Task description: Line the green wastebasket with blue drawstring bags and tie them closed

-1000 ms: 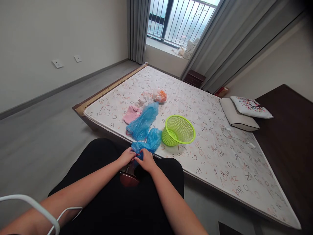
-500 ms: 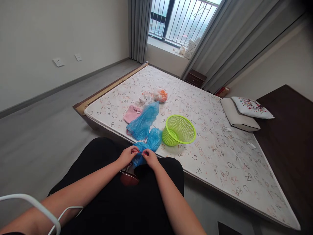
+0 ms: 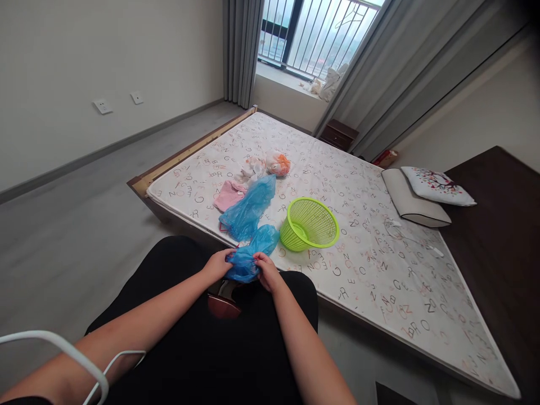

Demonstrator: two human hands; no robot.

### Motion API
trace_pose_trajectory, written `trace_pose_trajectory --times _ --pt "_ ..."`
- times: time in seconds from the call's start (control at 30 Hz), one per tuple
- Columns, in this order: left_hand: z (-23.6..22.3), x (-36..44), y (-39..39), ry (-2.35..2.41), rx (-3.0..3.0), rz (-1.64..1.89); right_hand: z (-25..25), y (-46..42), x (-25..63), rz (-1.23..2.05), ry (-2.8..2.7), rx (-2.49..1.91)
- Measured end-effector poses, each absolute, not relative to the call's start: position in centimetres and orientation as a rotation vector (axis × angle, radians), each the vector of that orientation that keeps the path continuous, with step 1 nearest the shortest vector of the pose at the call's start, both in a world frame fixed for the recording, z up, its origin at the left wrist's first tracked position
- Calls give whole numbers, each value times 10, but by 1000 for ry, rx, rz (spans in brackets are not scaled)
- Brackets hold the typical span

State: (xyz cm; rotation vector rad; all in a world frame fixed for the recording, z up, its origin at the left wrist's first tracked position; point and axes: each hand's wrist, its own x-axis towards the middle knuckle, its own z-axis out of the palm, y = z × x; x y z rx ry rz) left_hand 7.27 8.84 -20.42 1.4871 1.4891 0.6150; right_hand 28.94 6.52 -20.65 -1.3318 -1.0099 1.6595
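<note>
A blue plastic bag [image 3: 247, 263] is stretched between my hands above my lap, its far part resting on the edge of the mattress. My left hand [image 3: 218, 265] is closed on the bag's left side, and my right hand [image 3: 267, 271] pinches its right side. Just beyond lies a second blue plastic bag [image 3: 250, 208], spread out and crumpled. A pink cloth [image 3: 229, 195] is partly under that one. To the right of the held bag, a green mesh basket [image 3: 291, 233] leans tilted on the mattress, its mouth facing right.
Whitish crumpled bags [image 3: 253, 167] and a white-and-orange bundle [image 3: 279, 165] lie farther back on the patterned mattress [image 3: 363, 253]. Pillows [image 3: 439, 185] rest by the dark headboard [image 3: 493, 225]. A white cable [image 3: 63, 351] loops near my left forearm.
My hands have moved apart, from nearly touching to either side of the bag. The bag now spreads wider between them. The basket and other things have stayed put.
</note>
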Motion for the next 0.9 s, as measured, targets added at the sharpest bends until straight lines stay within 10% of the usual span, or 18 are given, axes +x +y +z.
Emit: trace_pose_trajectory --times 0.43,0.9 --pt "-195 68 94 1625 1099 932 -222 74 322 971 -1343 -1803" --pt "-200 56 100 1765 1059 976 -223 75 346 1386 -788 -1515"
